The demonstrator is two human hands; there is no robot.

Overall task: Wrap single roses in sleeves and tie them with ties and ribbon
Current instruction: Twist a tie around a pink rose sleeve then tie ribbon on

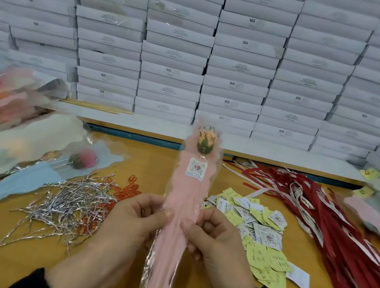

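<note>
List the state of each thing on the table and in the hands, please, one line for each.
Sleeve: pink, held upright, gathered at the middle by both hands.
Rose: inside the sleeve top, bud up.
Sticker: stuck on the sleeve.
Left hand: pinching the sleeve.
Right hand: pinching the sleeve.
Ties: silver, loose heap on the table.
Ribbons: red, loose bundle, lying flat.
Labels: scattered pile.
Boxes: stacked, closed.
</note>
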